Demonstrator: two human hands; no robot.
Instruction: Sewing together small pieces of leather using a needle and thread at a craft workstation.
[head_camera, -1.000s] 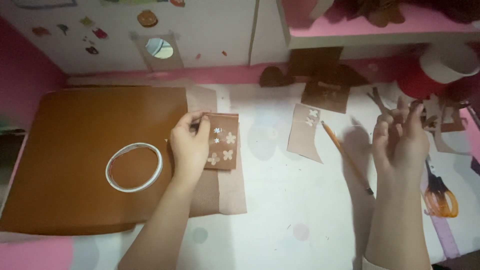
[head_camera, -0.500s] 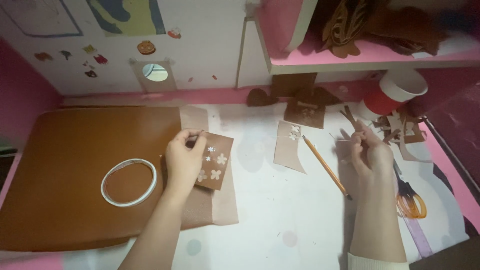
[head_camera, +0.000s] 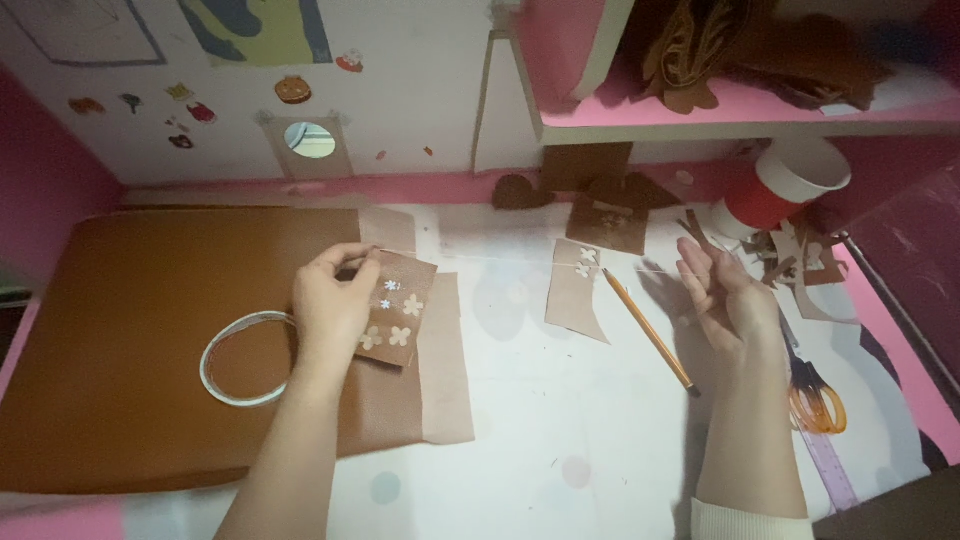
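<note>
Head view is showing the left hand (head_camera: 333, 300) pinching the thin, floppy flowered leather patch (head_camera: 395, 308) at its nine o'clock edge on the surface (head_camera: 560, 430), while the right hand (head_camera: 722, 295), fingers loosely curled, is drawing a fine thread (head_camera: 500, 258) taut toward three o'clock.

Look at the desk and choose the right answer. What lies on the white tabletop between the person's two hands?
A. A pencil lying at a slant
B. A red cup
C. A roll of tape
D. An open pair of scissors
A: the pencil lies slanted on the white tabletop, between the left hand on the flowered brown piece and the raised right hand.
</note>
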